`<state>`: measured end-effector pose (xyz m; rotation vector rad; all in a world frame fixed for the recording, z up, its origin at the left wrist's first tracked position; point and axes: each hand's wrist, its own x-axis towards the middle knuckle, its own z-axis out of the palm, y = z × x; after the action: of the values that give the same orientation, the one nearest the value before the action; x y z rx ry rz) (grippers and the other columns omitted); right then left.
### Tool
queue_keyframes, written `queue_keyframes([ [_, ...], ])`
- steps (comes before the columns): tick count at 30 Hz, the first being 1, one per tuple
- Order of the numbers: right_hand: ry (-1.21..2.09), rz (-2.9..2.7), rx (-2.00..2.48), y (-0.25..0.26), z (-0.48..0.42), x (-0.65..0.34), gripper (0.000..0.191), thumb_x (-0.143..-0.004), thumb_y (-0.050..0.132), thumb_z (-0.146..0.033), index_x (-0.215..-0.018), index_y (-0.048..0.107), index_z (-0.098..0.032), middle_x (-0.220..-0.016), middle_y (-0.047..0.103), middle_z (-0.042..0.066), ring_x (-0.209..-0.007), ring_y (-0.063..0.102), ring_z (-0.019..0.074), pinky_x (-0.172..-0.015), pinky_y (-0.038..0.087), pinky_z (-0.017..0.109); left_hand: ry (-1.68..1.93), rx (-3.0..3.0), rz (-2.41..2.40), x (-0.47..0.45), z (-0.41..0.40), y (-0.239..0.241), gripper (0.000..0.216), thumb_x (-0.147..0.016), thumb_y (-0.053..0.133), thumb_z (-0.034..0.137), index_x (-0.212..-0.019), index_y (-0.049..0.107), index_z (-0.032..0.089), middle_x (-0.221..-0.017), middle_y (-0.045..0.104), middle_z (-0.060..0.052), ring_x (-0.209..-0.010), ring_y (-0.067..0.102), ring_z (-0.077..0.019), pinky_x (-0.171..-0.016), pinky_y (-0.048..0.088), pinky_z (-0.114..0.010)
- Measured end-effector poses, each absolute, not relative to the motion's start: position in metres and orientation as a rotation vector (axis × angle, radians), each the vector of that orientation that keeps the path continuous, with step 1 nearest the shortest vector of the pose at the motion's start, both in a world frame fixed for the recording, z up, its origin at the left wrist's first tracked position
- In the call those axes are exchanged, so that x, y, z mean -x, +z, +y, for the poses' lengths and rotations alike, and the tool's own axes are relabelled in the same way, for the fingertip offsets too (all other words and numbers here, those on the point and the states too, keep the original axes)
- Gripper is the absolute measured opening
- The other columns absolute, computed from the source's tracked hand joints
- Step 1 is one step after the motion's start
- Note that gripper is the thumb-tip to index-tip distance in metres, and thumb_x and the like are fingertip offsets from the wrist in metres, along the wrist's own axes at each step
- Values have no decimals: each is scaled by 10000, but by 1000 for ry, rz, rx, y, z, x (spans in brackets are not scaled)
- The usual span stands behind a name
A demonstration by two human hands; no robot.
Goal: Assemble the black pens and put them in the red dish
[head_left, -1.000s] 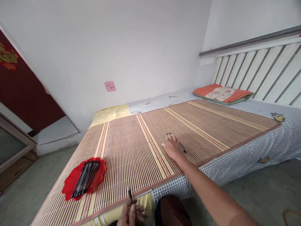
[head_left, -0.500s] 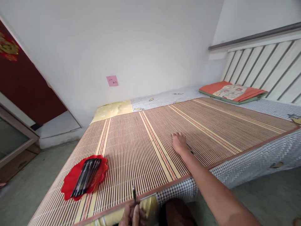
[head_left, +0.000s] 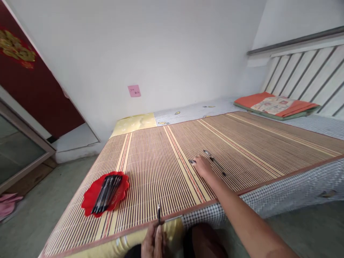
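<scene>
Near the bed's front edge, my left hand (head_left: pixel 152 240) is closed around a dark pen (head_left: pixel 159 215), its bare metal tip pointing up and away from me. My right hand (head_left: pixel 202 166) reaches out over the bamboo mat (head_left: pixel 145 172), fingers pinched on a small dark pen part (head_left: pixel 192 161) with a shiny end; most of it is hidden by the fingers. Just right of that hand, a black and clear pen (head_left: pixel 216 163) lies slantwise on the mat. To the left, a red scalloped plate (head_left: pixel 87 200) holds several black pens (head_left: pixel 107 193) lying side by side.
Folded orange and green bedding (head_left: pixel 276 104) rests by the white slatted headboard (head_left: pixel 303 71). A pink note (head_left: pixel 134 91) is stuck on the white wall. The checked sheet (head_left: pixel 268 182) hangs over the bed's front edge. Pink cloth (head_left: pixel 9 204) lies on the floor at left.
My right hand has shifted left and slightly nearer, bringing a small dark pen part into sight and uncovering the pen on the mat. My left hand still holds its pen. The view has turned slightly left.
</scene>
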<state>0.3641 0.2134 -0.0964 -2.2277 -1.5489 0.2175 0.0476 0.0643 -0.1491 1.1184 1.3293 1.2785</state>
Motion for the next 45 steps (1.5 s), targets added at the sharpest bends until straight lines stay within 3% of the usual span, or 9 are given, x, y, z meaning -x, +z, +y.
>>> queue_keyframes([
  [5, 434, -1541, 1965, -89, 178, -319, 104, -843, 644, -117, -930, 700, -125, -1017, 734, 144, -958, 680, 235, -853, 483, 323, 1192, -1061, 1221, -44, 51, -133, 637, -726, 738, 736, -1014, 727, 168, -612, 548, 13, -547, 496, -132, -500, 411, -218],
  [9, 710, -1502, 1637, -87, 121, -271, 124, -872, 633, -278, -943, 647, -177, -920, 730, 52, -860, 704, 188, -769, 534, 291, 1140, -1126, 1156, -39, 35, -124, 563, -819, 689, 686, -1022, 719, 161, -611, 511, 22, -552, 444, -111, -504, 367, -198],
  [14, 1223, -997, 1056, -86, 59, -225, 392, -770, 777, -519, -935, 628, -196, -812, 646, 8, -699, 634, 168, -611, 491, 286, 1107, -1164, 1113, -38, 16, -116, 529, -820, 715, 649, -998, 714, 151, -665, 519, 10, -606, 451, -120, -553, 388, -212],
  [25, 1282, -1084, 952, -41, 27, -207, 402, -747, 827, -535, -834, 659, -180, -787, 618, -2, -780, 603, 166, -752, 461, 296, 1088, -1274, 1050, -40, -9, -93, 527, -870, 656, 649, -1002, 701, 141, -669, 499, 11, -621, 451, -121, -580, 387, -217],
  [29, 1347, -1210, 927, -41, 21, -200, 369, -788, 802, -508, -850, 670, -170, -797, 603, -5, -790, 573, 158, -774, 449, 292, 1074, -1234, 994, -41, -11, -83, 581, -848, 636, 707, -966, 676, 140, -599, 531, 12, -516, 429, -95, -482, 329, -191],
  [32, 1401, -1226, 904, -46, 18, -195, 346, -816, 781, -486, -866, 660, -165, -790, 593, -10, -774, 554, 146, -752, 432, 276, 1043, -1262, 957, -40, -9, -78, 601, -847, 602, 743, -893, 639, 145, -571, 591, -9, -426, 377, -67, -407, 252, -178],
  [37, 1370, -1233, 892, -60, 15, -187, 342, -819, 765, -492, -814, 629, -177, -743, 557, -26, -711, 517, 134, -695, 417, 265, 1023, -1256, 934, -39, -10, -86, 610, -827, 607, 764, -858, 605, 154, -608, 661, -49, -401, 389, -55, -376, 258, -160],
  [41, 1367, -1215, 963, -78, 13, -178, 374, -804, 755, -538, -873, 664, -182, -827, 637, 11, -760, 575, 167, -718, 453, 288, 1019, -1246, 955, -39, -11, -104, 624, -814, 599, 781, -874, 600, 160, -632, 677, -62, -391, 426, -70, -364, 311, -169],
  [45, 1360, -1159, 1069, -117, 9, -165, 548, -834, 623, -705, -978, 673, -179, -847, 684, 48, -673, 591, 166, -615, 447, 285, 1144, -1265, 1085, -20, 9, -108, 536, -825, 622, 720, -887, 568, 191, -623, 666, -36, -422, 506, -117, -413, 400, -210],
])
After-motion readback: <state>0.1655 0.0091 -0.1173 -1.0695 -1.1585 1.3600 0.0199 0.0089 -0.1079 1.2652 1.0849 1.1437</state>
